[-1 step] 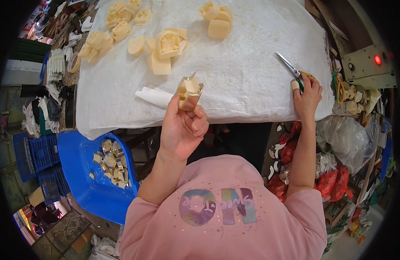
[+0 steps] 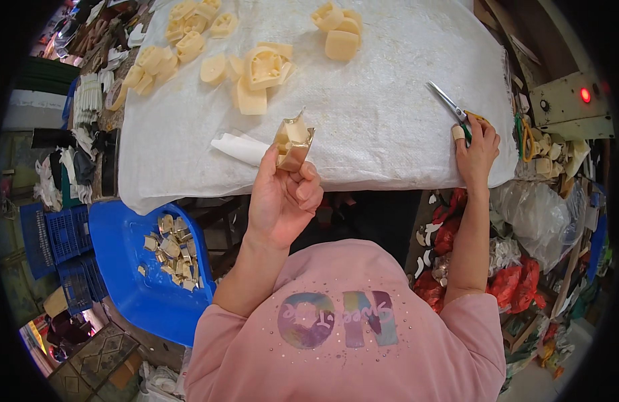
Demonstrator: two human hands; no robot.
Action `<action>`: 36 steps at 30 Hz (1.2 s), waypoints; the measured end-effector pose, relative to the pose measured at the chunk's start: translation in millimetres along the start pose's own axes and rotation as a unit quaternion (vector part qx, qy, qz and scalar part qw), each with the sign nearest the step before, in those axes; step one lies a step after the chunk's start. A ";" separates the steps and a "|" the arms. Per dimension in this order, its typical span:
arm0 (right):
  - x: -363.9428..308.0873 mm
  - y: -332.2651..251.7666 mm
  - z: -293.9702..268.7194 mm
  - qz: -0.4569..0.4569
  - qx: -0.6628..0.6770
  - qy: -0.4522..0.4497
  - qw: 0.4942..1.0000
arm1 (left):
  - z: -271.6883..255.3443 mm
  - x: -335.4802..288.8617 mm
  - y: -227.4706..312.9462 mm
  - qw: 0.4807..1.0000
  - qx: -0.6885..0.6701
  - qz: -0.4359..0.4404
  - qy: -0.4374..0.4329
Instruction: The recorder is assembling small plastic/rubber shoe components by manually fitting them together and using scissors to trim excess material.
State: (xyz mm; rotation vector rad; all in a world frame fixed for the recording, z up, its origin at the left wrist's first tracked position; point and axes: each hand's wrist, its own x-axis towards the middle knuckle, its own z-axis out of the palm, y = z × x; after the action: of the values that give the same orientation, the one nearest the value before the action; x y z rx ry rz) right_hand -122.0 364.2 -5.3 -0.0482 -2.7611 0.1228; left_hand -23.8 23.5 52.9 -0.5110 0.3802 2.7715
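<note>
My left hand [image 2: 286, 201] is closed on a cream plastic shoe heel [image 2: 295, 137] partly wrapped in shiny gold covering. It is raised above the near edge of the white-covered table, tilted, with its hollow side showing. Behind my fingers a white strip [image 2: 239, 149] lies on the cover. Over at the right, my right hand [image 2: 477, 147] has its fingers around the handles of the scissors [image 2: 450, 100]. The blades rest on or just above the cover, pointing to the far left. A beige wrap covers the thumb. Part of the handles is hidden by my fingers.
Several bare cream heels [image 2: 261, 70] lie in piles across the far left and middle of the table cover [image 2: 390, 127]. Below left stands a blue plastic tub [image 2: 125, 268] with gold-covered heels in it. A machine box [image 2: 571, 104] with a red light stands at the right.
</note>
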 end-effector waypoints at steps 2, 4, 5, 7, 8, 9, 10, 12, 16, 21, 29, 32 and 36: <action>0.6 -2.5 -0.9 0.000 0.003 -0.003 1.000 | 1.8 -2.9 2.5 0.999 -0.039 -0.003 0.037; 1.8 -3.5 -2.0 0.000 0.003 -0.006 1.000 | 1.8 -5.8 4.9 0.998 -0.057 -0.002 0.034; 2.3 -3.7 -1.6 0.001 0.003 -0.010 1.000 | 1.4 -7.1 6.0 0.997 -0.072 -0.003 0.032; 2.6 -4.2 -2.3 0.000 0.002 -0.012 1.000 | -0.6 -9.0 7.6 0.996 -0.084 -0.005 0.019; 2.6 -4.0 -3.3 0.002 -0.001 -0.015 1.000 | -1.9 -9.7 8.1 0.995 -0.095 -0.008 0.007; 3.1 -4.2 -4.0 0.005 -0.005 -0.017 1.000 | -3.7 -10.7 8.5 0.995 -0.096 -0.007 0.006; 3.8 -4.0 -4.8 0.003 -0.006 -0.016 1.000 | -5.9 -11.9 8.3 0.999 -0.049 -0.007 -0.009; 4.9 -4.9 -8.6 0.031 0.015 -0.037 0.999 | -6.8 -13.6 5.4 1.000 -0.003 -0.008 -0.025; 6.4 2.0 -26.5 0.021 0.004 -0.068 0.997 | -5.1 -8.0 -7.0 0.978 0.208 -0.008 0.018; 3.2 20.6 -33.8 -0.065 0.109 -0.066 0.990 | 6.9 6.2 -28.7 0.948 0.317 0.022 -0.013; -31.5 -8.9 -57.6 0.002 0.180 -0.008 0.984 | 7.2 54.6 -68.4 0.446 0.846 0.281 -0.081; -62.6 -20.5 -80.9 0.086 0.364 -0.112 0.921 | 6.9 64.9 -67.0 0.269 0.874 0.399 -0.061; -108.1 -30.8 -85.5 0.118 0.500 -0.322 0.795 | 6.1 58.1 -61.7 0.368 0.881 0.286 -0.081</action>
State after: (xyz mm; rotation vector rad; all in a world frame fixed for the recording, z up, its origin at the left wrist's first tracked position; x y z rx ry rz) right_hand 9.5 335.0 37.1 -0.0745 -2.8741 1.9436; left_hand -57.0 96.1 23.8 0.5896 3.0471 0.9588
